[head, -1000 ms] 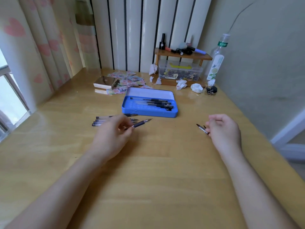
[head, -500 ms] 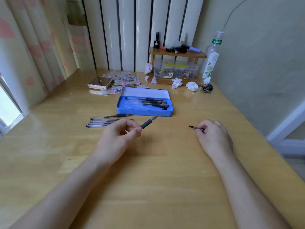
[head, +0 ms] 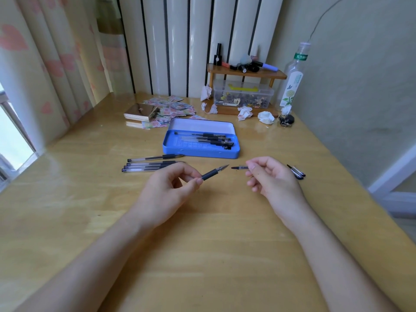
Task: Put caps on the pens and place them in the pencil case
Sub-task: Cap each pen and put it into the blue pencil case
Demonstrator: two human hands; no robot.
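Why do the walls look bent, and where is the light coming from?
Head view: the wide-angle lens bows the white ribbed wall panels and the edges of the wooden table; daylight enters from the window at left, leaving pale glare on the tabletop beside it.

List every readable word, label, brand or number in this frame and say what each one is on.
"东方树": white characters on the green neck band of the clear bottle; a last character is cut off by the curve.
Tall white label with a flower drawing on the same bottle: print too small to read.
White tag on the clear storage box: blurred, unreadable.
Embossed grid inside the blue pencil case: too faint to read.
Pens and caps: no legible markings.
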